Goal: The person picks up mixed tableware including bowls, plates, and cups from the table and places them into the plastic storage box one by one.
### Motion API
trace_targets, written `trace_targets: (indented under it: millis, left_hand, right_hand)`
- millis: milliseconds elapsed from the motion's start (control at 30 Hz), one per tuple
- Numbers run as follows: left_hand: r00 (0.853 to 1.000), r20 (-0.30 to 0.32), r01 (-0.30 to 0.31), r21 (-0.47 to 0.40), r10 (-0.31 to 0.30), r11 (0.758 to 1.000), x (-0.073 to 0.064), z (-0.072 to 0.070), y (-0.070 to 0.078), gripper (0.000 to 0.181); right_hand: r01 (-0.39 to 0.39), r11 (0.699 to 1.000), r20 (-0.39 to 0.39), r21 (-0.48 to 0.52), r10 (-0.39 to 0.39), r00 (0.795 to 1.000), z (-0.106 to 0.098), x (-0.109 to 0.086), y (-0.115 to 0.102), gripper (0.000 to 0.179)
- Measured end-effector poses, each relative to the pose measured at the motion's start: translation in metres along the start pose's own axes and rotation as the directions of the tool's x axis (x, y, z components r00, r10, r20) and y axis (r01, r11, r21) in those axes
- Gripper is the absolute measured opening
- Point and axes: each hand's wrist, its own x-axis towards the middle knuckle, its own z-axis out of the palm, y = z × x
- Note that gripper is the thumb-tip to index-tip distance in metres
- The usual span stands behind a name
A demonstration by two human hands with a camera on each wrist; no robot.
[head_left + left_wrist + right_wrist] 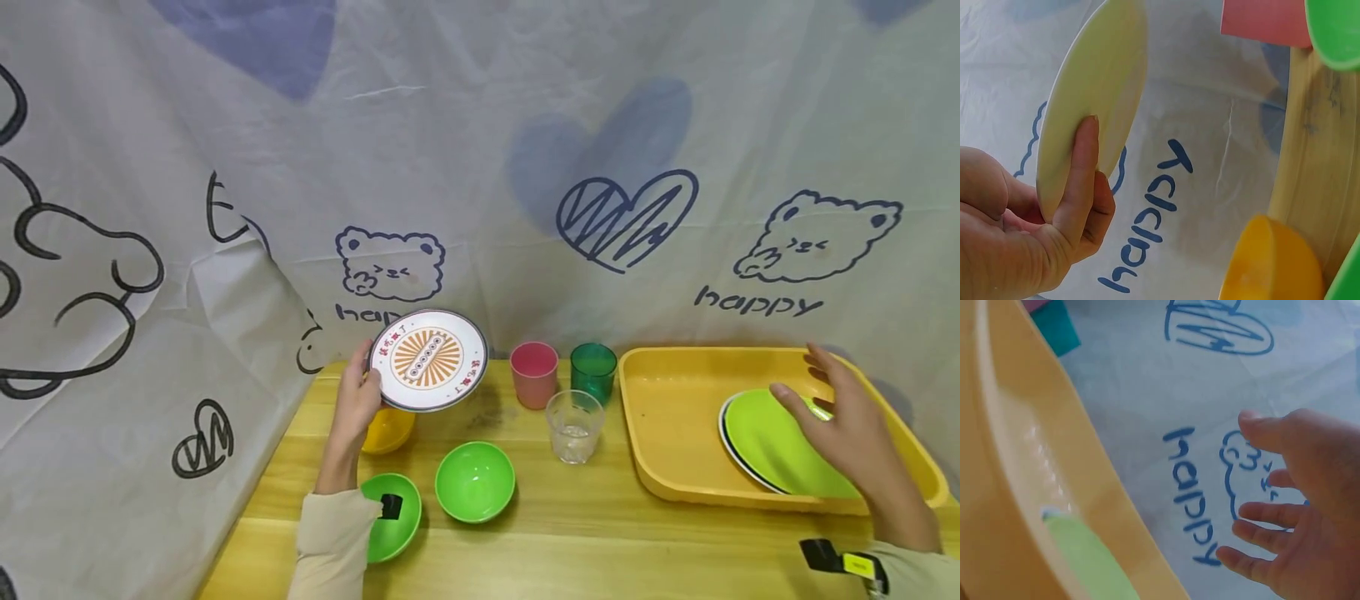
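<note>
A white plate (427, 360) with a dark rim, an orange sunburst and red characters is raised above the table's back left. My left hand (357, 400) grips it by its left edge. In the left wrist view the plate's underside (1088, 106) faces the camera, with fingers spread against it. Over the right part of a yellow tray (667, 483) hovers my right hand (851, 417), thumb apart from the fingers, holding nothing. Below that hand, inside the tray, a lime-green plate (772, 442) lies on a white, dark-rimmed plate (726, 429).
Two green bowls (476, 483) and an orange bowl (390, 430) stand near the left forearm. Between them and the tray are a pink cup (534, 375), a green cup (593, 372) and a clear cup (574, 427). A printed cloth (480, 167) hangs behind the wooden table (570, 542).
</note>
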Motion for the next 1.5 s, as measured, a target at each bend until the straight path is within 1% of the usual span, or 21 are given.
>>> trace_targets:
  millis: [167, 333, 433, 567, 667, 900, 1033, 1133, 1333, 1500]
  left_hand:
    - [0.999, -0.010, -0.035, -0.015, 0.035, 0.999, -0.008, 0.008, 0.000, 0.055]
    - [0.999, -0.007, -0.049, -0.044, 0.049, 0.998, -0.014, 0.015, 0.002, 0.056]
    - [0.999, -0.002, -0.052, -0.060, 0.052, 0.997, -0.014, 0.022, 0.004, 0.055]
    - [0.999, 0.007, -0.043, -0.077, 0.043, 0.996, -0.013, 0.030, 0.006, 0.055]
    - [0.999, 0.018, -0.043, -0.088, 0.045, 0.995, -0.012, 0.035, 0.006, 0.054]
    - [0.997, 0.054, -0.053, -0.093, 0.058, 0.994, -0.013, 0.045, 0.004, 0.054]
    - [0.994, 0.085, -0.060, -0.102, 0.068, 0.993, -0.014, 0.053, 0.005, 0.054]
    - [0.990, 0.120, -0.057, -0.128, 0.073, 0.990, -0.016, 0.060, 0.005, 0.054]
    - [0.981, 0.173, -0.054, -0.177, 0.085, 0.983, -0.021, 0.072, 0.004, 0.053]
    - [0.977, 0.202, -0.036, -0.193, 0.076, 0.981, -0.025, 0.079, 0.003, 0.053]
  right_hand:
    - [0.028, 0.999, -0.028, 0.042, -0.027, 0.999, 0.010, -0.001, -0.016, 0.079]
    - [0.070, 0.992, -0.057, 0.107, -0.065, 0.996, 0.026, 0.001, -0.036, 0.077]
    - [0.082, 0.986, -0.060, 0.147, -0.074, 0.995, 0.036, 0.002, -0.048, 0.077]
    - [0.108, 0.978, -0.054, 0.179, -0.100, 0.993, 0.050, 0.005, -0.063, 0.077]
    - [0.114, 0.974, -0.046, 0.197, -0.107, 0.993, 0.058, 0.007, -0.072, 0.075]
    - [0.144, 0.962, -0.053, 0.233, -0.135, 0.989, 0.080, 0.011, -0.085, 0.073]
    - [0.142, 0.952, -0.026, 0.271, -0.140, 0.990, 0.094, 0.010, -0.090, 0.073]
    - [0.138, 0.935, -0.002, 0.325, -0.145, 0.989, 0.103, 0.007, -0.094, 0.072]
    - [0.135, 0.884, 0.050, 0.448, -0.175, 0.983, 0.124, 0.002, -0.106, 0.069]
    - [0.114, 0.863, 0.106, 0.492, -0.189, 0.976, 0.141, -0.003, -0.118, 0.069]
